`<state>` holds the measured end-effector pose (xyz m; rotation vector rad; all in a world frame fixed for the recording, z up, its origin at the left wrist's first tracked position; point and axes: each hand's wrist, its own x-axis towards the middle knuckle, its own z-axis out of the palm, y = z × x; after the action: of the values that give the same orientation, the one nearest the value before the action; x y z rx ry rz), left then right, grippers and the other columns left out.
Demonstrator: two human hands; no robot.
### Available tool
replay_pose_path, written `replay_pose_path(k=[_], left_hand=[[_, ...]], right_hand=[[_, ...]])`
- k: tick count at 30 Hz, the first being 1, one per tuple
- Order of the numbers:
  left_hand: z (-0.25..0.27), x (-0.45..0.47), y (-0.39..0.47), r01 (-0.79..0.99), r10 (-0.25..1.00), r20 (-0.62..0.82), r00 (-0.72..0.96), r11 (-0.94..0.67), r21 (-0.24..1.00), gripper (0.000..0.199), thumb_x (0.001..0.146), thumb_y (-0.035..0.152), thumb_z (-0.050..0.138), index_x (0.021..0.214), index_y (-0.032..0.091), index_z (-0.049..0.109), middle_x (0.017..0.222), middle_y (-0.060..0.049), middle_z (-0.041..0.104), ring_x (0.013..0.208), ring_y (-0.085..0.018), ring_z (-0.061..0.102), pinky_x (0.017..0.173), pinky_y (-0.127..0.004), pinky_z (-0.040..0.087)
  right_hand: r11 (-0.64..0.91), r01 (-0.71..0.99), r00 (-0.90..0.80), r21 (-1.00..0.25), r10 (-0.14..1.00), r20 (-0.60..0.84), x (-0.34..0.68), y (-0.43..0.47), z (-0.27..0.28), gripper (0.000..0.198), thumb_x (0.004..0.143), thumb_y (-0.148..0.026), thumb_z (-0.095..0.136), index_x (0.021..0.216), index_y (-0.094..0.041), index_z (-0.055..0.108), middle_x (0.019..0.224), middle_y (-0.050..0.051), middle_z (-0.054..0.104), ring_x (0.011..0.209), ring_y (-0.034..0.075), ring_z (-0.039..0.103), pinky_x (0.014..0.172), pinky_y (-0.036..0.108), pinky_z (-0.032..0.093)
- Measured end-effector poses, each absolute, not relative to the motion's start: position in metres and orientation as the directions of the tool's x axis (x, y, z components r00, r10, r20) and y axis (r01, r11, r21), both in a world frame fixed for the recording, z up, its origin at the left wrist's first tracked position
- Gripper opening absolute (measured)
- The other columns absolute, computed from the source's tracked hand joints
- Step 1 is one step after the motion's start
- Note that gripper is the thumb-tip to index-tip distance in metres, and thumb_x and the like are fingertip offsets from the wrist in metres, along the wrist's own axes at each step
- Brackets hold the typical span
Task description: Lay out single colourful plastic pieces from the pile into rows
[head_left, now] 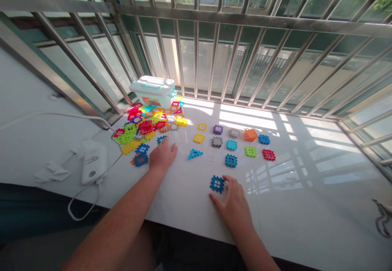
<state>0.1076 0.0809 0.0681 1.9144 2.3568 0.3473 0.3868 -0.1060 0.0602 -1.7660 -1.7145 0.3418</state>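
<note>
My left hand [162, 154] reaches to the right edge of the pile of colourful plastic building tiles [147, 126]. Its thumb is spread away from the fingers, and the fingertips are at a small blue tile [161, 139], partly covered by the hand. Nearer to me, my right hand [234, 201] has its thumb and fingers around the lower right side of a dark blue window tile [217, 184] lying flat. Beyond it are a turquoise tile stack [231, 160], a white tile [211, 157] and a blue triangular piece [195, 154].
Sorted tiles in rows include a yellow one [199, 138], an orange stack [250, 135] and a red one [268, 154]. A lidded storage box [153, 89] stands behind the pile. At left lies a white device [94, 165] with a cable. Metal bars [196, 58] line the window.
</note>
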Motion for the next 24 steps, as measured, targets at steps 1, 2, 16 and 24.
replay_pose_path(k=[1,2,16,24], left_hand=[[0.069,0.108,0.081,0.954,0.974,0.07,-0.214,0.193,0.23,0.06,0.108,0.047,0.042,0.161,0.02,0.049,0.142,-0.019,0.07,0.116,-0.035,0.073,0.096,-0.044,0.056],[0.07,0.108,0.081,0.953,0.974,0.063,-0.215,0.196,0.229,0.059,0.108,0.047,0.042,0.16,0.02,0.05,0.142,-0.019,0.07,0.116,-0.034,0.073,0.096,-0.044,0.056],[0.067,0.107,0.081,0.96,0.976,0.082,-0.204,0.183,0.213,0.057,0.109,0.047,0.041,0.156,0.019,0.054,0.14,-0.018,0.072,0.116,-0.033,0.073,0.094,-0.042,0.056],[0.067,0.108,0.082,0.96,0.974,0.078,-0.215,0.195,0.203,0.059,0.108,0.047,0.041,0.157,0.017,0.054,0.139,-0.018,0.072,0.118,-0.034,0.073,0.094,-0.043,0.056]], right_hand=[[0.074,0.803,0.106,-0.591,0.959,0.264,0.384,-0.105,0.06,0.052,0.091,-0.04,0.075,0.138,-0.026,0.056,0.128,0.013,0.069,0.113,0.037,0.067,0.1,0.059,0.058],[0.083,0.807,0.101,-0.584,0.956,0.275,0.381,-0.103,0.06,0.048,0.093,-0.039,0.074,0.136,-0.027,0.056,0.125,0.013,0.069,0.112,0.037,0.066,0.099,0.058,0.058],[0.06,0.822,0.172,-0.566,0.921,0.348,0.427,-0.063,0.072,0.042,0.094,-0.048,0.071,0.126,-0.025,0.056,0.115,0.011,0.067,0.103,0.03,0.065,0.094,0.049,0.056],[0.129,0.837,0.068,-0.531,0.94,0.336,0.466,-0.01,0.07,0.045,0.092,-0.054,0.068,0.123,-0.022,0.058,0.115,0.013,0.068,0.104,0.031,0.066,0.096,0.05,0.054]])
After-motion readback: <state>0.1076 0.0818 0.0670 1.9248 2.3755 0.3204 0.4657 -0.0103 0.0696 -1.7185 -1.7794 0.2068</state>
